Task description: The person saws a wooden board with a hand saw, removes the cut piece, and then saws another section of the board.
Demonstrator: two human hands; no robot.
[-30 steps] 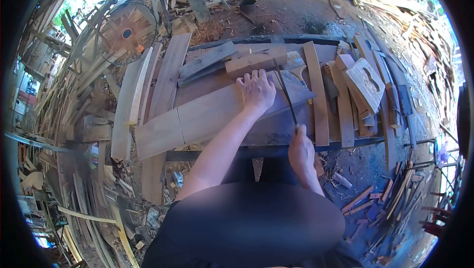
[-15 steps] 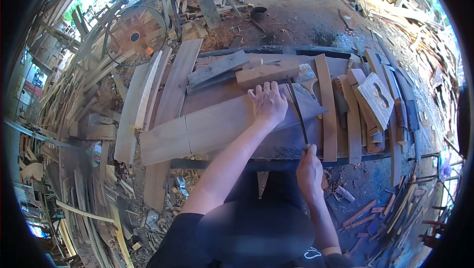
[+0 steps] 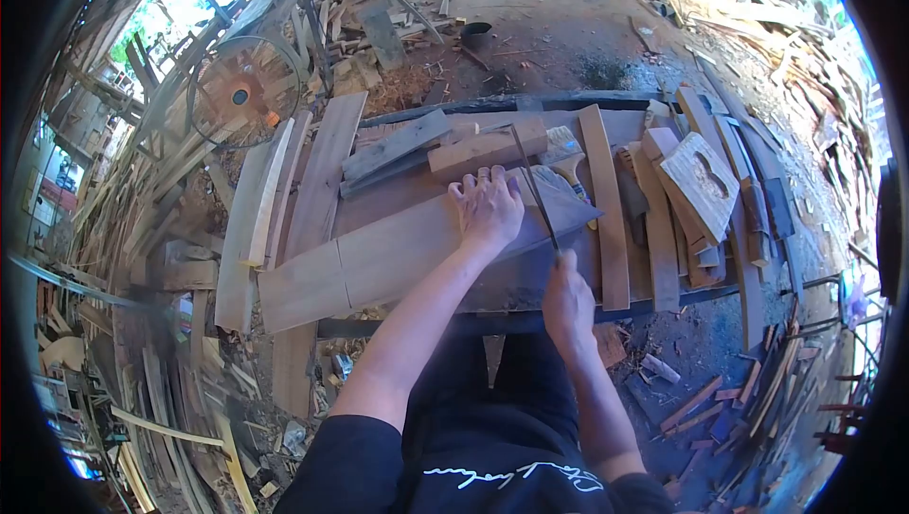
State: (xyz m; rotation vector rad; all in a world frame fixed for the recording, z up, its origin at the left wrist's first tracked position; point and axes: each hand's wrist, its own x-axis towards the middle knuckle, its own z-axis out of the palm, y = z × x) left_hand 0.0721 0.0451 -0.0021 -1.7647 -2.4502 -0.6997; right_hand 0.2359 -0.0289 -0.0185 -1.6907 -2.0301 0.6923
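Note:
A wide, flat wooden board lies slantwise on the bench, a thin dark line across its left part. My left hand presses on the board's right half, its bent fingers over the far edge, close to a thick wooden block. In my right fist is the near end of a long, thin dark tool. Its narrow blade crosses the board's pointed right end and reaches the block in this view. A paintbrush lies just right of the tool's far part.
An upright loose plank and several wood pieces lie on the bench's right side, among them a block with a carved hollow. More planks rest at the left. A round wire fan guard stands beyond; scrap wood covers the ground.
My right hand has pushed the long tool forward, away from my body, across the board's end. My left hand stays on the board. The whole view has shifted slightly.

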